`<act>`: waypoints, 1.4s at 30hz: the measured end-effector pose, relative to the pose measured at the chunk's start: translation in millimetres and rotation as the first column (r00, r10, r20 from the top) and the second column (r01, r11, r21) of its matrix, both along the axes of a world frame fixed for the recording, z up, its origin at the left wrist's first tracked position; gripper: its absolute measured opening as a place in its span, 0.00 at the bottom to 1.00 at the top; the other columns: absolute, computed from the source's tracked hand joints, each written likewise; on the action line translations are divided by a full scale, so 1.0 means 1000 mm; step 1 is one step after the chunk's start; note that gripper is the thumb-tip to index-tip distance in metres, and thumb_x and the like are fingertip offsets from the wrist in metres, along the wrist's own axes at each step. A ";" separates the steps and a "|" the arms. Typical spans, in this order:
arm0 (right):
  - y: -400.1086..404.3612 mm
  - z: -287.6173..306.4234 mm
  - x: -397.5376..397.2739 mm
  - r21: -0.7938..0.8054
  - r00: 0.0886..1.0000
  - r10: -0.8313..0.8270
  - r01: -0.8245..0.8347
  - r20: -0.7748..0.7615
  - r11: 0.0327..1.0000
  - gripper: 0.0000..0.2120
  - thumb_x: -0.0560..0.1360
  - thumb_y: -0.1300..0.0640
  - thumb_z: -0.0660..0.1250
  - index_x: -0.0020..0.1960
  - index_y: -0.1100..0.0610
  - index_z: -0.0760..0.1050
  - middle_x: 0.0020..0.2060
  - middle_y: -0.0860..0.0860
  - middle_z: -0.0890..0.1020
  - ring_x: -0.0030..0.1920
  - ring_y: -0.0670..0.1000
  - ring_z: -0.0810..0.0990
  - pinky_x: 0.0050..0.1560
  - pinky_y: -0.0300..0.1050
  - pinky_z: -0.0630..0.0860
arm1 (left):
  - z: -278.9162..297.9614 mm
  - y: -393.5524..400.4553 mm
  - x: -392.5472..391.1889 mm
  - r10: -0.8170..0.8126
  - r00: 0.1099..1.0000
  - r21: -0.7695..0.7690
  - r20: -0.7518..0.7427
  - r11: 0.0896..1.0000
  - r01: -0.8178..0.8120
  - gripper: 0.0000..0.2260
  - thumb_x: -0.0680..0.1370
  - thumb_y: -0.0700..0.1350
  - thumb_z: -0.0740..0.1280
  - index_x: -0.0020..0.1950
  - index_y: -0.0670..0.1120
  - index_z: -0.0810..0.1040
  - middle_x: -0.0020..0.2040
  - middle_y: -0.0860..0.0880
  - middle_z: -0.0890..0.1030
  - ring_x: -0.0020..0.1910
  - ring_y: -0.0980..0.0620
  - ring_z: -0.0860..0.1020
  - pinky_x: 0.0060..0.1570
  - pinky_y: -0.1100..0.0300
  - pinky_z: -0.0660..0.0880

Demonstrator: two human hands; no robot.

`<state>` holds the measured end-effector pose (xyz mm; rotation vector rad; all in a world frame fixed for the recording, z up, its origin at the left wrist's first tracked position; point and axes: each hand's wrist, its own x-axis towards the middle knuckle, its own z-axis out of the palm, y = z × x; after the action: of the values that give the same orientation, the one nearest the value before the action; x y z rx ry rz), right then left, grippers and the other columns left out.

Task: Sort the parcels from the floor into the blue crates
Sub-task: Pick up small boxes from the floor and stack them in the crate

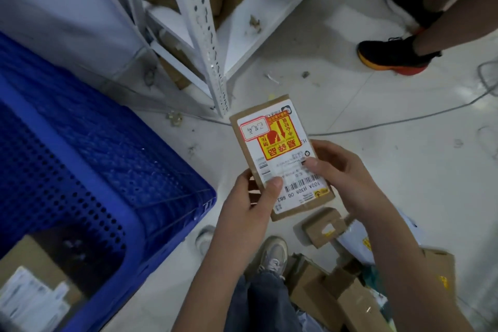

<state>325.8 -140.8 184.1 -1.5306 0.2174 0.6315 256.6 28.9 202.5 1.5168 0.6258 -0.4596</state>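
I hold a small flat cardboard parcel (280,153) above the floor, its white shipping label and yellow-red fragile sticker facing me. My left hand (250,205) grips its lower left edge with the thumb on the label. My right hand (339,170) grips its right side, thumb pressed near the barcode. A blue perforated crate (113,170) stands to the left, with a labelled cardboard box (35,286) lying inside it. More parcels (336,291) lie in a heap on the floor at the lower right.
A white metal shelf upright (210,43) stands just beyond the parcel, with cardboard on its low shelf. Another person's legs in black shoes (396,54) are at the upper right. A grey cable (404,120) runs across the floor. My own shoe (273,253) is below my hands.
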 end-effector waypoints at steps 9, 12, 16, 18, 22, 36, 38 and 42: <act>0.051 0.150 0.008 0.142 0.947 0.137 -0.184 0.291 0.973 0.16 0.65 0.50 0.66 0.51 0.49 0.81 0.43 0.52 0.86 0.39 0.52 0.85 0.34 0.39 0.79 | 0.163 0.013 -0.025 0.093 0.967 0.209 0.238 0.967 -0.144 0.32 0.68 0.65 0.58 0.70 0.69 0.49 0.56 0.66 0.75 0.51 0.70 0.76 0.45 0.73 0.76; 0.094 0.182 0.016 0.135 0.907 0.263 -0.321 0.329 0.937 0.19 0.64 0.52 0.69 0.54 0.54 0.79 0.46 0.53 0.85 0.43 0.54 0.85 0.38 0.40 0.80 | 0.195 0.070 -0.023 0.235 0.932 0.084 0.274 0.960 -0.267 0.23 0.73 0.47 0.62 0.66 0.63 0.67 0.50 0.65 0.81 0.48 0.65 0.81 0.42 0.70 0.79; 0.162 0.192 0.029 0.088 0.848 0.484 -0.510 0.218 0.855 0.22 0.60 0.50 0.78 0.53 0.51 0.79 0.47 0.51 0.85 0.46 0.50 0.84 0.43 0.40 0.81 | 0.198 0.153 -0.024 0.499 0.825 -0.015 0.265 0.858 -0.514 0.20 0.56 0.50 0.74 0.47 0.53 0.83 0.45 0.53 0.86 0.44 0.53 0.84 0.42 0.53 0.79; 0.201 0.188 0.032 -0.002 0.799 0.579 -0.587 0.164 0.810 0.26 0.60 0.46 0.78 0.55 0.49 0.77 0.48 0.47 0.84 0.47 0.44 0.84 0.46 0.39 0.81 | 0.185 0.188 -0.028 0.535 0.816 -0.029 0.220 0.840 -0.542 0.20 0.56 0.51 0.73 0.46 0.49 0.83 0.45 0.49 0.86 0.44 0.49 0.85 0.47 0.48 0.77; 0.279 0.164 0.029 -0.230 0.651 0.745 -0.710 0.147 0.665 0.20 0.72 0.45 0.69 0.60 0.50 0.71 0.54 0.42 0.80 0.51 0.40 0.79 0.49 0.38 0.79 | 0.148 0.250 -0.039 0.616 0.779 -0.018 0.118 0.786 -0.618 0.23 0.62 0.49 0.72 0.55 0.45 0.78 0.50 0.47 0.85 0.47 0.49 0.84 0.47 0.51 0.78; 0.389 -0.035 -0.021 -0.399 0.522 0.782 -0.834 -0.341 0.382 0.17 0.69 0.55 0.73 0.55 0.55 0.74 0.53 0.53 0.79 0.48 0.50 0.79 0.45 0.44 0.75 | -0.058 0.288 -0.057 0.560 0.754 0.043 -0.344 0.812 -0.583 0.13 0.78 0.38 0.63 0.63 0.43 0.74 0.58 0.45 0.80 0.52 0.48 0.78 0.46 0.56 0.75; 0.376 -0.061 -0.031 -0.450 0.555 0.740 -0.810 -0.381 0.376 0.16 0.68 0.53 0.73 0.54 0.54 0.75 0.54 0.54 0.80 0.47 0.51 0.80 0.44 0.45 0.77 | -0.083 0.279 -0.058 0.519 0.763 0.009 -0.385 0.829 -0.559 0.14 0.78 0.36 0.64 0.63 0.43 0.75 0.62 0.43 0.78 0.56 0.45 0.78 0.48 0.57 0.76; 0.349 -0.094 -0.051 -0.506 0.594 0.613 -0.794 -0.521 0.338 0.23 0.70 0.52 0.72 0.62 0.57 0.72 0.57 0.55 0.79 0.53 0.55 0.79 0.47 0.46 0.76 | -0.114 0.258 -0.064 0.416 0.788 -0.021 -0.453 0.879 -0.475 0.17 0.77 0.34 0.64 0.66 0.41 0.72 0.64 0.42 0.76 0.62 0.43 0.75 0.60 0.51 0.72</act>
<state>275.3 208.7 90.3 -2.3251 -0.0894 1.6156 192.9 287.2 88.0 1.0832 1.2543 -0.4636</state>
